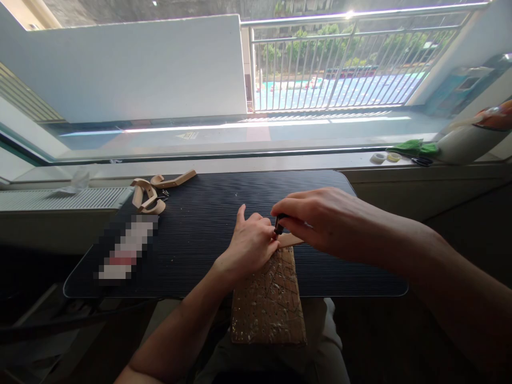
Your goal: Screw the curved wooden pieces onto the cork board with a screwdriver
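Note:
My right hand grips a small black-handled tool, pointing down at a pale wooden strip. Whether the tool is a screwdriver or another kind does not show. With fingers curled and thumb sticking out, my left hand presses on the strip's left part, close to the tool's tip. Beneath the strip is a worn brown board, scratched and full of small holes, which juts over the table's near edge above my lap. The tool's tip and the strip's left end are hidden by my fingers.
The black ribbed table stands against a window sill. Curved wooden pieces and several small screws lie at its far left, near a blurred-out patch. Tape rolls, a green cloth and scissors are on the sill.

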The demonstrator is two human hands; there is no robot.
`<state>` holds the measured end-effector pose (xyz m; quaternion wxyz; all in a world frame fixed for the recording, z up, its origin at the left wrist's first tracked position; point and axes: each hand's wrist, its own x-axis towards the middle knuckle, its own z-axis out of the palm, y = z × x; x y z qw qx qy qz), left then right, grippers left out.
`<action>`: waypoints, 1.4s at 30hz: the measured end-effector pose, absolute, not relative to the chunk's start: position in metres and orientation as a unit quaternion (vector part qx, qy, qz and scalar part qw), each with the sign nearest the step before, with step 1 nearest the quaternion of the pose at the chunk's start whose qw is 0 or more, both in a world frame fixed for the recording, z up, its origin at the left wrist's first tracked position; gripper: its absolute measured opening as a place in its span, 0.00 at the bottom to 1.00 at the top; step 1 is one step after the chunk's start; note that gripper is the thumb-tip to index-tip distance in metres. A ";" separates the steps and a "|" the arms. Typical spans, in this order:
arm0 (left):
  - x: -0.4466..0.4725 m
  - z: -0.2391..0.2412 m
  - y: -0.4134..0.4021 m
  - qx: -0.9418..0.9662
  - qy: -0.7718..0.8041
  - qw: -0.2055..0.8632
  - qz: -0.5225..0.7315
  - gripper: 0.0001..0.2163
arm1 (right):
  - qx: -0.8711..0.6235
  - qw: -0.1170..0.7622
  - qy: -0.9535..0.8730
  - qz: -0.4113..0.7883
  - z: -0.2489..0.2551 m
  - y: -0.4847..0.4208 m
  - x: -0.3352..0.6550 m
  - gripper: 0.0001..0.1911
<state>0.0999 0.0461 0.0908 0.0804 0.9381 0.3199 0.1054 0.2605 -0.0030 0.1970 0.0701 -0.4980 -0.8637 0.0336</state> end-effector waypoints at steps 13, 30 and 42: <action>0.099 0.091 0.047 0.941 0.316 0.072 0.103 0.10 | -0.483 0.080 -0.871 0.038 0.194 -0.003 0.262 0.10; 0.100 0.091 0.046 0.941 0.315 0.070 0.106 0.10 | -0.495 0.081 -0.865 0.033 0.192 0.001 0.262 0.12; 0.100 0.091 0.047 0.940 0.318 0.071 0.101 0.09 | -0.500 0.084 -0.861 0.034 0.194 -0.002 0.261 0.11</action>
